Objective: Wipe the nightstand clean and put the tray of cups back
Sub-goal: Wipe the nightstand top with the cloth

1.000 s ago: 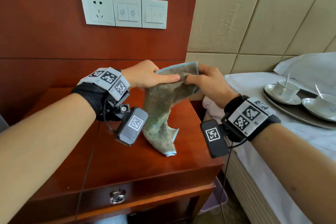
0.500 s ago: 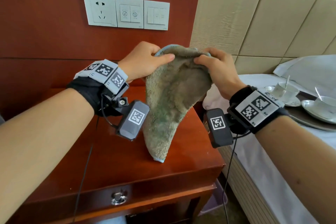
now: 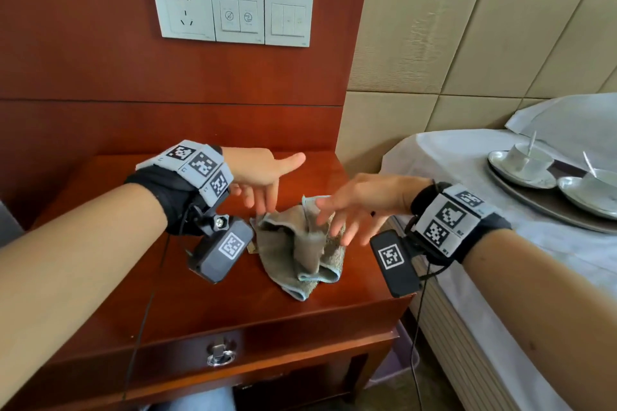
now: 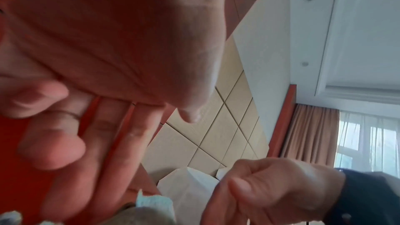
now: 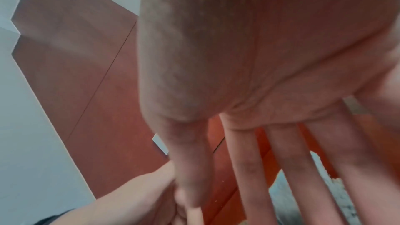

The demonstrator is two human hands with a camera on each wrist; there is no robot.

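Note:
A crumpled grey-green cloth [image 3: 300,247] with a light blue hem lies in a heap on the red-brown wooden nightstand [image 3: 233,307]. My left hand [image 3: 263,180] hovers just above the cloth's back left edge, fingers straight and spread, holding nothing. Above the cloth's right side my right hand [image 3: 347,210] is also spread, fingertips pointing down at it. The left wrist view shows straight fingers [image 4: 121,143] over the cloth's blue hem [image 4: 153,203]. In the right wrist view the fingers [image 5: 288,168] hang straight above the cloth [image 5: 290,192]. The tray [image 3: 547,207] with white cups and saucers sits on the bed at right.
A wall plate with a socket and switches [image 3: 233,12] is mounted on the wood panel behind the nightstand. The bed [image 3: 467,243] with a white sheet stands close to the nightstand's right side. A drawer pull [image 3: 218,355] sits on the nightstand front.
Both hands held the cloth up between them; now they have let go and spread open, and the cloth has dropped into a heap on the nightstand.

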